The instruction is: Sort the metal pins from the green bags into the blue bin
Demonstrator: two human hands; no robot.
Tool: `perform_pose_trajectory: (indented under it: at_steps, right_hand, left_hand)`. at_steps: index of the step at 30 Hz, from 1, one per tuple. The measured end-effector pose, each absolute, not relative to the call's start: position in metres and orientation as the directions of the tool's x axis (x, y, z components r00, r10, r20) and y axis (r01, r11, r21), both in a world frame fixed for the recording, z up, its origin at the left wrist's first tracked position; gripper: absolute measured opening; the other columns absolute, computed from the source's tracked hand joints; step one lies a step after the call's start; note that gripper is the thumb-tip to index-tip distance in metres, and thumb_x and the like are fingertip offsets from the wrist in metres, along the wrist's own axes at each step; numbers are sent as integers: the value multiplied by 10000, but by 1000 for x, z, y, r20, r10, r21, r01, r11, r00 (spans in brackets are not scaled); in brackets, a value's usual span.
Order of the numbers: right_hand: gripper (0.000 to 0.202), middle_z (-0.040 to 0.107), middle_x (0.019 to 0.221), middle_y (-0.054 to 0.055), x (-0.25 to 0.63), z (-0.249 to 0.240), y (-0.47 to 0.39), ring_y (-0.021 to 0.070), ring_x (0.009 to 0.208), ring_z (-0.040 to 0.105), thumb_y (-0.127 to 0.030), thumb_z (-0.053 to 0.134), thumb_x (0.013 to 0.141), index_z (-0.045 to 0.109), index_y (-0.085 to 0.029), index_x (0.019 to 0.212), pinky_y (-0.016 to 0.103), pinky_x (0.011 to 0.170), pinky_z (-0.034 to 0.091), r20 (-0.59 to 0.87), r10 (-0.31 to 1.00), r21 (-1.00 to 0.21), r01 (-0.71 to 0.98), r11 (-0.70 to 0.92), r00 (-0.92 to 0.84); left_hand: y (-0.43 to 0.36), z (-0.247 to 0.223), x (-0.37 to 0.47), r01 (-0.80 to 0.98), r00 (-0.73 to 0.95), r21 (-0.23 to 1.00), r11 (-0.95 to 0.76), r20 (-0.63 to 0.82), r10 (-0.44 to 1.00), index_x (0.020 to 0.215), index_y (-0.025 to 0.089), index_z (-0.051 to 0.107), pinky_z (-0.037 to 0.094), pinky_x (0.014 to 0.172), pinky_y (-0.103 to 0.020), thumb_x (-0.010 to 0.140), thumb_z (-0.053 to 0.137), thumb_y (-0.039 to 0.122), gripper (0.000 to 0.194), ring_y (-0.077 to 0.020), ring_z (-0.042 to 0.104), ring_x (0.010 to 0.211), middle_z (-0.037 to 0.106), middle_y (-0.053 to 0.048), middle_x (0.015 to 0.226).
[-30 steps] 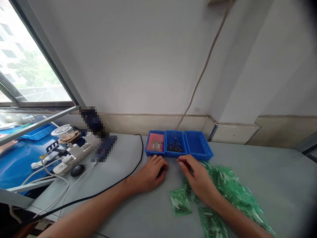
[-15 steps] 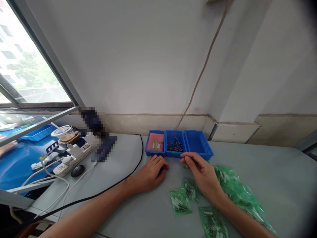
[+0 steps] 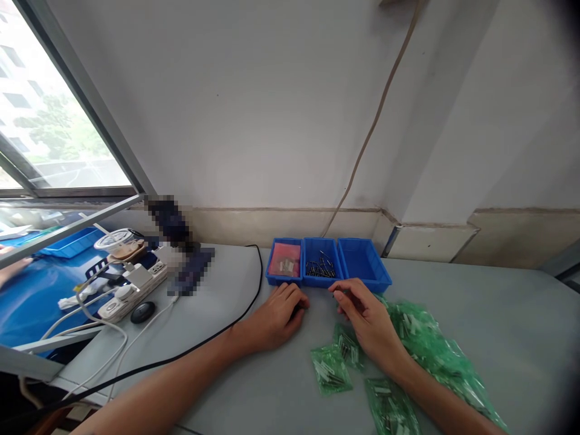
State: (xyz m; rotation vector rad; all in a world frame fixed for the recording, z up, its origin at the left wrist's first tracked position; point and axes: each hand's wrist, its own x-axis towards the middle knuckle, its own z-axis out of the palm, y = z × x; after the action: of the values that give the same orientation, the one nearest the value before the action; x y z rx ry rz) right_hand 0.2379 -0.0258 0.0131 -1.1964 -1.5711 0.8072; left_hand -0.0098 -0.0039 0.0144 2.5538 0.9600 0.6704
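Note:
My left hand (image 3: 281, 315) rests on the grey tabletop, fingers curled, just in front of a blue bin (image 3: 284, 261) with pink packets; what it holds, if anything, is hidden. My right hand (image 3: 369, 317) hovers near the front of the bins, thumb and fingertips together, with a tiny dark thing at the tips too small to name. Dark metal pins (image 3: 321, 266) lie in the middle blue bin. The right blue bin (image 3: 362, 263) holds nothing. Below my right hand are green bags of parts (image 3: 330, 370), (image 3: 348, 345), (image 3: 392, 408).
A pile of green plastic bags (image 3: 435, 344) lies to the right of my right forearm. A black cable (image 3: 190, 347) crosses the table at left. Further left are a power strip (image 3: 136, 293), a black mouse-like object (image 3: 142, 312) and a metal frame. Another person's hand shows at the far left.
The fingers of my right hand have drawn together a little and a small dark tip now shows between them. My left hand has stayed in place.

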Motion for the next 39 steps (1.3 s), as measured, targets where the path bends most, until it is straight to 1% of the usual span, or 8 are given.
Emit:
perform_pose_trajectory:
  at_steps: [4, 8, 12, 18, 29, 33, 36, 39]
  right_hand:
    - [288, 712, 946, 43, 237, 10, -25, 209, 740, 652, -514, 546, 1058, 703, -277, 1101, 314, 649, 560, 222, 974, -941, 249, 228, -51]
    - [304, 718, 967, 53, 238, 10, -24, 200, 705, 625, -512, 567, 1044, 724, -268, 1134, 320, 639, 552, 250, 968, -933, 259, 250, -32]
    - [314, 732, 984, 65, 238, 13, -25, 205, 718, 631, -513, 580, 1032, 741, -258, 1122, 326, 653, 555, 272, 962, -923, 280, 263, -5]
    - [332, 744, 1001, 63, 238, 13, -27, 204, 725, 634, -532, 584, 1033, 743, -260, 1138, 328, 676, 553, 262, 965, -924, 291, 249, 6]
    - [308, 680, 1001, 53, 239, 13, -27, 194, 717, 601, -490, 578, 1049, 766, -275, 1164, 332, 670, 528, 293, 956, -915, 288, 282, -8]
    - [313, 681, 1020, 61, 239, 12, -26, 196, 727, 598, -480, 570, 1055, 755, -263, 1184, 333, 681, 520, 292, 956, -916, 283, 284, -16]
    - [309, 681, 1018, 56, 238, 12, -25, 191, 721, 593, -473, 566, 1058, 751, -260, 1183, 330, 687, 514, 286, 958, -915, 291, 281, -23]
    - [308, 685, 1021, 54, 238, 11, -25, 187, 719, 592, -469, 559, 1062, 748, -261, 1189, 330, 694, 513, 282, 959, -914, 297, 277, -26]
  left_hand:
    - [-4, 13, -10, 533, 652, 459, -711, 313, 691, 1099, 208, 529, 463, 928, -375, 1053, 475, 135, 102, -233, 548, 1020, 611, -70, 1115]
    - [-3, 10, -10, 539, 638, 456, -708, 328, 697, 1098, 210, 524, 465, 923, -369, 1027, 479, 108, 133, -232, 547, 1022, 609, -64, 1100]
    - [-2, 10, -10, 533, 641, 454, -714, 334, 691, 1100, 209, 527, 466, 912, -364, 1006, 487, 90, 158, -229, 549, 1009, 608, -62, 1088]
    - [-2, 12, -10, 536, 637, 462, -706, 328, 698, 1103, 212, 534, 463, 915, -368, 987, 519, 90, 169, -232, 546, 1013, 611, -60, 1094]
    - [-5, 15, -10, 545, 637, 461, -700, 315, 703, 1136, 217, 518, 462, 949, -399, 964, 553, 121, 200, -251, 541, 1043, 601, -69, 1129]
    - [-6, 17, -10, 545, 653, 446, -710, 305, 693, 1133, 213, 516, 459, 954, -408, 901, 566, 86, 270, -256, 535, 1042, 591, -71, 1129]
    - [-6, 17, -10, 547, 659, 435, -715, 302, 688, 1119, 211, 513, 459, 941, -405, 836, 538, 30, 337, -254, 530, 1030, 586, -68, 1114]
    - [-5, 16, -11, 549, 662, 429, -717, 301, 687, 1108, 210, 513, 460, 937, -401, 806, 528, 9, 363, -251, 528, 1026, 585, -65, 1104]
